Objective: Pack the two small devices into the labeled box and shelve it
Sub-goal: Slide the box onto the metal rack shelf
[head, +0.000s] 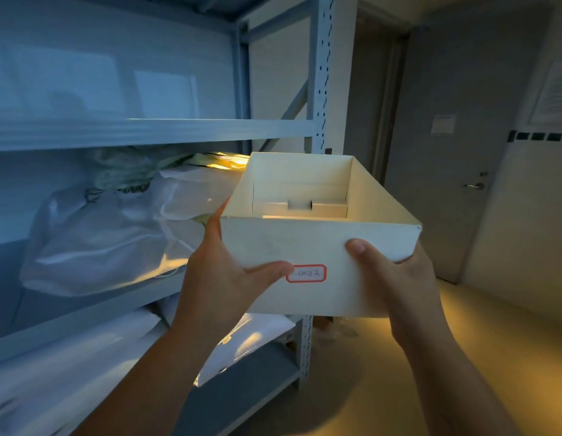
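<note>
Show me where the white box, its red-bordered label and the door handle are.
white box (267, 243): head view, bare front wall.
red-bordered label (306, 273): head view, middle of the sticker.
door handle (474, 185): head view, the metal lever.

Grey metal shelving rack (319, 89) on the left, w/ white drawstring bags (109, 234) lying on the middle shelf and more white bags (84, 357) on the shelf below. Grey door (446, 152) w/ lever handle (474, 185) at right rear; a wall switch plate (442, 124) and a posted paper sheet (553, 96) sit beside it. Floor (493, 341) is plain, lit yellowish.
</note>
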`<action>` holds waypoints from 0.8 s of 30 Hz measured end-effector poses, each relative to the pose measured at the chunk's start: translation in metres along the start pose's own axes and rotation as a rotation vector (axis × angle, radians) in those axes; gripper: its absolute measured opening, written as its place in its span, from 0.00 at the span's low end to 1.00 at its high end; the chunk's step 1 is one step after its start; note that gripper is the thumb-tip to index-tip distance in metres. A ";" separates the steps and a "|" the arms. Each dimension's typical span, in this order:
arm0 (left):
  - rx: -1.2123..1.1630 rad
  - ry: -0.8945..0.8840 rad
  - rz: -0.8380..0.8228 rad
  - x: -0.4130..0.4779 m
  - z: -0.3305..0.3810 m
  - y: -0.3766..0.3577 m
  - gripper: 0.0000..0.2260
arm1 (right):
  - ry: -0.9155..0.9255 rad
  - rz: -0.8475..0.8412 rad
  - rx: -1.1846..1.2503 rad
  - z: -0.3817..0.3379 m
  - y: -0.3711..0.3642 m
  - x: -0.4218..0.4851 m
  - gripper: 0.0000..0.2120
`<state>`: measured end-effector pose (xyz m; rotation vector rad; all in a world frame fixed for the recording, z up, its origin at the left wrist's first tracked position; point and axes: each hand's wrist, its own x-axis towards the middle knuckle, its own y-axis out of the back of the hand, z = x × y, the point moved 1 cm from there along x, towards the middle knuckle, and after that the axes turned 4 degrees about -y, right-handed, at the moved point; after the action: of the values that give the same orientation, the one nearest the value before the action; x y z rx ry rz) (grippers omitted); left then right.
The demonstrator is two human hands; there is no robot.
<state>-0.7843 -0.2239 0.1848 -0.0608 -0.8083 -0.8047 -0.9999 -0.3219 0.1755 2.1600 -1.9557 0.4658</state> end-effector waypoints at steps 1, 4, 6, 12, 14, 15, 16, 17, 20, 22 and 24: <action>0.012 -0.007 0.010 0.008 -0.003 0.000 0.44 | 0.000 -0.005 0.002 0.000 -0.005 0.009 0.30; 0.053 -0.007 0.058 0.032 -0.010 -0.005 0.43 | 0.003 -0.010 0.026 0.002 -0.016 0.039 0.34; 0.082 -0.012 0.100 0.049 -0.014 -0.011 0.41 | 0.000 -0.017 0.043 0.003 -0.023 0.062 0.35; 0.185 -0.068 0.244 0.104 -0.021 -0.040 0.42 | 0.028 -0.088 0.090 0.004 -0.034 0.138 0.30; 0.204 -0.078 0.268 0.124 -0.020 -0.052 0.41 | 0.044 -0.116 0.107 0.002 -0.035 0.164 0.32; 0.221 -0.086 0.282 0.133 -0.020 -0.059 0.41 | 0.051 -0.129 0.117 0.000 -0.035 0.176 0.32; 0.242 -0.096 0.299 0.142 -0.019 -0.065 0.41 | 0.057 -0.141 0.130 -0.002 -0.036 0.188 0.33; 0.266 -0.104 0.313 0.151 -0.018 -0.070 0.40 | 0.059 -0.150 0.140 -0.003 -0.036 0.200 0.33; 0.310 -0.109 0.352 0.173 -0.017 -0.085 0.42 | 0.064 -0.177 0.147 -0.004 -0.038 0.233 0.33; 0.317 -0.128 0.358 0.186 -0.019 -0.092 0.42 | 0.074 -0.177 0.157 -0.002 -0.041 0.250 0.32; 0.332 -0.156 0.359 0.197 -0.022 -0.096 0.41 | 0.095 -0.174 0.169 0.000 -0.046 0.265 0.31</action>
<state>-0.7522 -0.4213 0.2764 0.0277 -1.0347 -0.3234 -0.9331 -0.5637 0.2729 2.3371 -1.7162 0.7109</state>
